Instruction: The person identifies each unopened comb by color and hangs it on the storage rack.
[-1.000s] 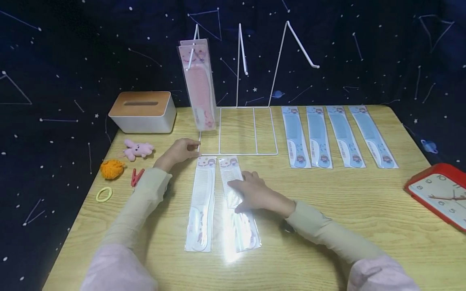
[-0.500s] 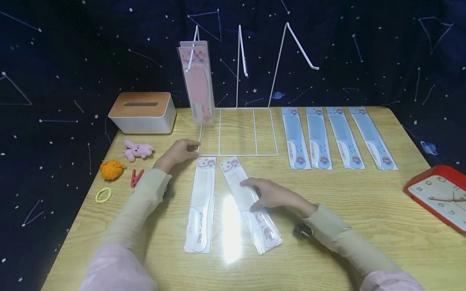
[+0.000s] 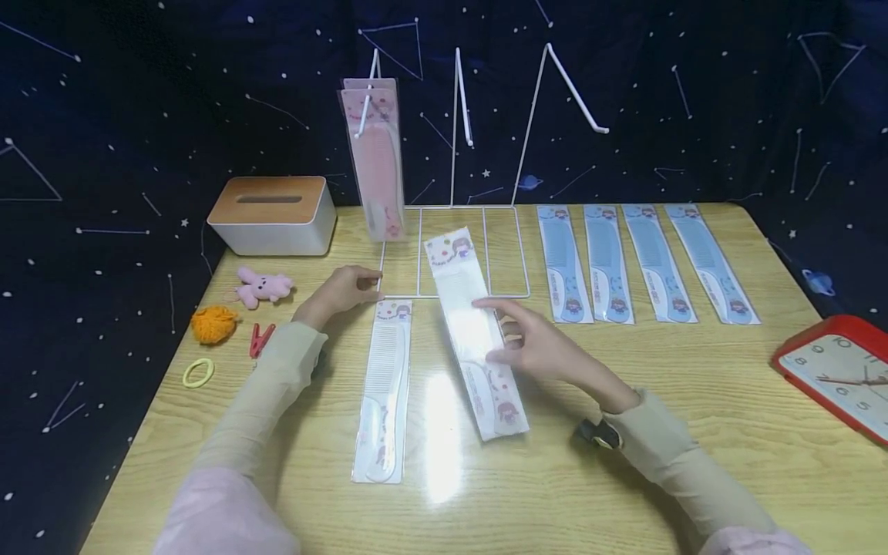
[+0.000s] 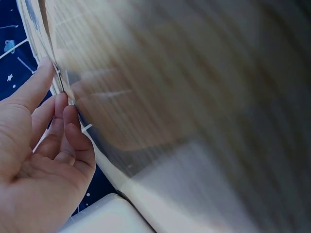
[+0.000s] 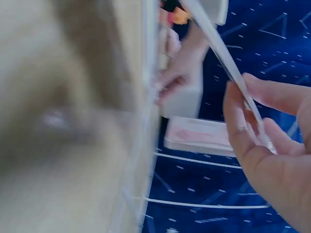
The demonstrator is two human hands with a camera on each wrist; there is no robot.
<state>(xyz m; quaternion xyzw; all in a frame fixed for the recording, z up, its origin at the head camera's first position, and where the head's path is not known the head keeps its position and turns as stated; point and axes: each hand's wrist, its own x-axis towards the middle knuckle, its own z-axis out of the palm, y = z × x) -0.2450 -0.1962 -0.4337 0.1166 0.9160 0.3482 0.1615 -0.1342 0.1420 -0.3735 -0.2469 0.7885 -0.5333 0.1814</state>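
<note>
A packaged white comb (image 3: 472,331) is held by its long edges in my right hand (image 3: 548,343), raised off the table and tilted, its printed top toward the rack. In the right wrist view the thumb and fingers of that hand (image 5: 277,131) pinch the comb's pack (image 5: 228,63), seen edge-on. My left hand (image 3: 340,294) grips the front left corner of the white wire display rack (image 3: 458,296). In the left wrist view my left hand's fingers (image 4: 53,131) close on the rack's base. A second packaged white comb (image 3: 381,393) lies flat in front of the rack.
Packaged pink combs (image 3: 380,169) hang on the rack's left hook. Several packaged blue combs (image 3: 565,262) lie in a row at right. A tissue box (image 3: 277,223), pink plush toy (image 3: 264,287), orange yarn ball (image 3: 213,324), red clip (image 3: 260,339), yellow ring (image 3: 199,373) and red clock (image 3: 832,370) stand around.
My right hand has gripped the right-hand white comb, slid and turned it on the table, then lifted it toward the rack. The left hand stays at the rack; the hanging pink combs swung slightly.
</note>
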